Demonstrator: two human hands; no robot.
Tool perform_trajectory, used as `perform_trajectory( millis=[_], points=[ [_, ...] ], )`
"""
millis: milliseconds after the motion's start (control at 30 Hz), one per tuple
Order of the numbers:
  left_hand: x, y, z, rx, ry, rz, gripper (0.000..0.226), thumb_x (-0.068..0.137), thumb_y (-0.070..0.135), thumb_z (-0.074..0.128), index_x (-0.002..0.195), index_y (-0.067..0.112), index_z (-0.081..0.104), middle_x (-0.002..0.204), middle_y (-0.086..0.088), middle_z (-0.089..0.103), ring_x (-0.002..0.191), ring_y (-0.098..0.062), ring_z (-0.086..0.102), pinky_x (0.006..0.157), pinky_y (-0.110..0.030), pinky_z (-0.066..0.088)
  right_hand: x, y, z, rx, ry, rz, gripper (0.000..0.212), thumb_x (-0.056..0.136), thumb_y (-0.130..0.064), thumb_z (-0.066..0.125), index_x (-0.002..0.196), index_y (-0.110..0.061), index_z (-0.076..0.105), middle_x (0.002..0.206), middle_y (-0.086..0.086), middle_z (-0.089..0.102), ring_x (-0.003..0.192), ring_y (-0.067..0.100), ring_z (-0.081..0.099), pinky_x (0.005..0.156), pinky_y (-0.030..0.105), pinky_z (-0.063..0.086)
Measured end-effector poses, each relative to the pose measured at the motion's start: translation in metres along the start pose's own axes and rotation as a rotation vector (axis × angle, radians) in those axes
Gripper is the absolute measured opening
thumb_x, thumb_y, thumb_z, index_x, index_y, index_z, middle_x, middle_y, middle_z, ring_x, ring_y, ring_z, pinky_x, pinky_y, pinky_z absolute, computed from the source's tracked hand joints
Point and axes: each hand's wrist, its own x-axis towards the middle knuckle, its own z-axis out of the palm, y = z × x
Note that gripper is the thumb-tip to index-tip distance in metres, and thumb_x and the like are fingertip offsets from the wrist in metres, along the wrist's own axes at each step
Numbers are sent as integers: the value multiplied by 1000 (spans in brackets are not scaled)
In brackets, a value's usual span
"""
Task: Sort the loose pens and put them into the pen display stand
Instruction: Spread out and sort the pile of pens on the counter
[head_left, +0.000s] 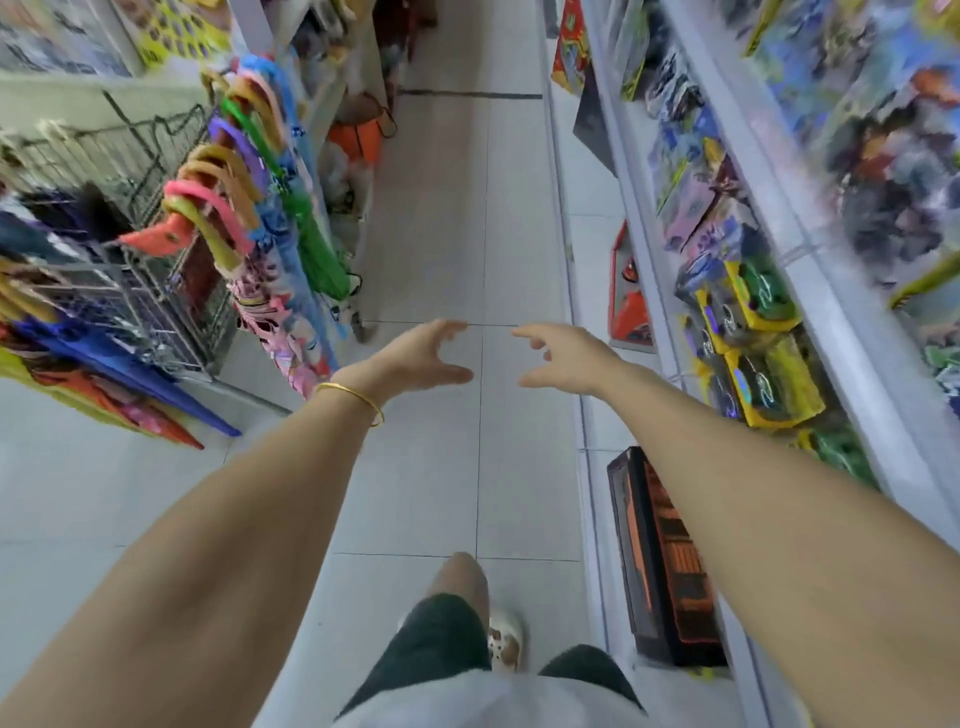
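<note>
No text, brand, number or sign can be read, since the print on the boxed toys (753, 306) along the right-hand shelf (836, 322), on the low orange and black box (660, 561) and on the yellow card (176, 31) at upper left is blurred past reading.

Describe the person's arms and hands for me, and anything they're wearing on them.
No sleeves show on the left arm or the right arm, and there are no gloves on the left hand or the right hand. A thin gold bangle circles the left wrist. The right wrist carries nothing. No rings show, though the fingers are slightly blurred.
</note>
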Motion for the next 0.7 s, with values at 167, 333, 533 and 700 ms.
perform_trajectory(
  millis=[167, 333, 533, 700],
  points=[
    [127, -22, -44, -24, -35, -36, 70, 83, 21, 74, 143, 13, 39, 140, -11, 48, 126, -24, 49, 99, -28, 38, 132, 11, -38, -3, -53, -4, 72, 83, -31, 72, 145, -26, 36, 140, 6, 48, 125, 21, 48, 99, 34, 42],
    [282, -41, -106, -90, -53, -72, 68, 83, 16, 74, 142, 10, 40, 138, -14, 49, 122, -27, 51, 99, -28, 38, 292, 12, -99, -1, -70, 35, 70, 84, -33, 70, 145, -27, 35, 138, 5, 49, 121, 21, 51, 99, 35, 43],
    [454, -41, -195, -137, -101, -107, 69, 83, 17, 74, 142, 10, 40, 137, -15, 49, 122, -28, 52, 103, -33, 42, 459, -2, -197, 12, -34, -4, 69, 86, -32, 68, 146, -26, 34, 137, 5, 50, 118, 20, 52, 93, 32, 42],
    [604, -39, -257, -115, -106, -84, 68, 82, 15, 74, 141, 9, 41, 137, -13, 49, 125, -28, 51, 104, -35, 41, 596, 30, -267, 28, -42, 51, 70, 85, -32, 70, 146, -23, 36, 135, 7, 51, 117, 21, 53, 94, 31, 43]
  ],
)
